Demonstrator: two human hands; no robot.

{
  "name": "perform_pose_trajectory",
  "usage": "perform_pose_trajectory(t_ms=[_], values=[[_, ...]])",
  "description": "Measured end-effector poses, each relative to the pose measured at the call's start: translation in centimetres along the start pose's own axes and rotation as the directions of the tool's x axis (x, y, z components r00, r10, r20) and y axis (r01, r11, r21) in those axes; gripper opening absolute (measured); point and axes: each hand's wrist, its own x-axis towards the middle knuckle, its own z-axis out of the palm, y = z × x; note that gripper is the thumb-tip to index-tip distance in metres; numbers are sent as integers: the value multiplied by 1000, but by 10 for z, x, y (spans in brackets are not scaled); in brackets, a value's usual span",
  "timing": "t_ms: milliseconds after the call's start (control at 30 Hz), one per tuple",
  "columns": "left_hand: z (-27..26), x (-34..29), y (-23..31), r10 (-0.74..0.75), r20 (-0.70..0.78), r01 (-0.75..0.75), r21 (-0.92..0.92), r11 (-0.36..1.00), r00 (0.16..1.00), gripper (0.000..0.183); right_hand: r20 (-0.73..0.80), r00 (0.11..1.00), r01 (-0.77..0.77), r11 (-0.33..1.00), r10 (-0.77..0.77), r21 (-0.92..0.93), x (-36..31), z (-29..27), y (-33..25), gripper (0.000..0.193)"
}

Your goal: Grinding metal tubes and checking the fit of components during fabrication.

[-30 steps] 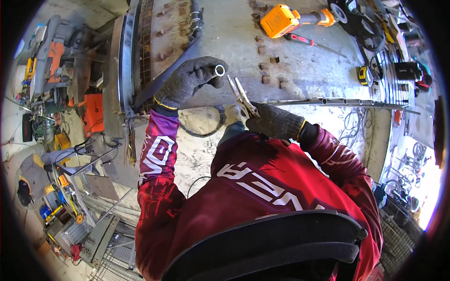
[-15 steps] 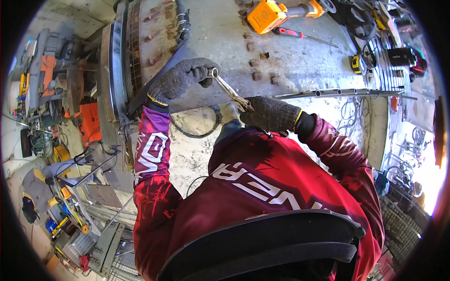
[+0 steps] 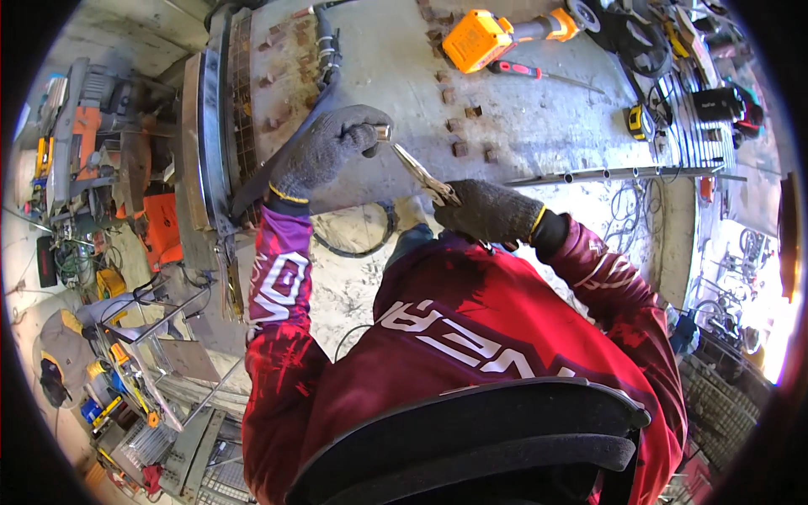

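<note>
My left hand (image 3: 321, 153), in a dark grey knit glove with a yellow cuff edge, pinches a short shiny metal tube piece (image 3: 384, 133) at its fingertips. Long-jawed metal pliers (image 3: 422, 175) run from that piece down to my right hand (image 3: 490, 210), gloved alike and closed round their handles. The plier tips meet the tube piece; exactly how they grip it is too small to tell. Both hands are in front of my body, near the close edge of the metal workbench (image 3: 383, 80).
On the bench lie an angle grinder with a yellow battery (image 3: 478, 40), a red-handled screwdriver (image 3: 518, 69) and a tape measure (image 3: 640, 122). Metal tubing (image 3: 619, 174) runs along the near edge at right. A black hose (image 3: 326, 50) lies at left. Tools crowd the left side.
The tube piece has turned: its round opening faced me before and now its side shows. My left forearm has shifted slightly right, and the view has moved a little. Both hands keep their grips.
</note>
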Motion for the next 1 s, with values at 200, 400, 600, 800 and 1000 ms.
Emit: perform_pose_trajectory(t_ms=[200, 400, 600, 800, 1000], values=[[62, 1, -5, 62, -426, -401, -780, 481, 903, 43, -89, 994, 80, 976, -63, 204, -15, 4, 7, 21], [88, 10, 33, 164, -474, -497, -762, 416, 865, 48, -92, 991, 124, 951, -102, 283, -8, 9, 16, 26], [102, 18, 35, 102, -456, -467, -856, 222, 884, 46, -180, 962, 242, 948, -206, 208, -6, 7, 11, 42], [111, 19, 30, 92, -406, -416, -871, 261, 909, 42, -245, 924, 305, 952, -293, 12, -4, 5, 24, 40], [115, 19, 27, 40, -410, -408, -884, 229, 911, 44, -243, 931, 281, 960, -271, 5, -11, 2, 16, 40]])
